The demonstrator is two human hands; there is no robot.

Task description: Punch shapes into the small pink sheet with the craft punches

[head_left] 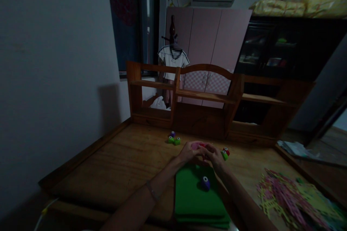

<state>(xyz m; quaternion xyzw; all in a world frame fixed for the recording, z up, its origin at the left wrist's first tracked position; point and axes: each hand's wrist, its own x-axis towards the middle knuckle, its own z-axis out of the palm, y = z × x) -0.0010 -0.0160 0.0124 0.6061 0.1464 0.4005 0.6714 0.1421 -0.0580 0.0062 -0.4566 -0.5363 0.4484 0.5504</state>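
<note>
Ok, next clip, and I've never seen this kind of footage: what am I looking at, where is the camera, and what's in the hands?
No machine here: the one camera sits on a person's head, looking down at their own bare hands over a wooden desk. The left hand and right hand meet around a small pink object; the dim light hides what it is. Below them lies a stack of green sheets with a purple punch-like toy on top. Similar small pieces and cut paper scraps lie nearby.

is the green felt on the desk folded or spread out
Folded or stacked: the green felt lies as a compact rectangle with layered edges at its near end. A purple punch sits on it.
</note>
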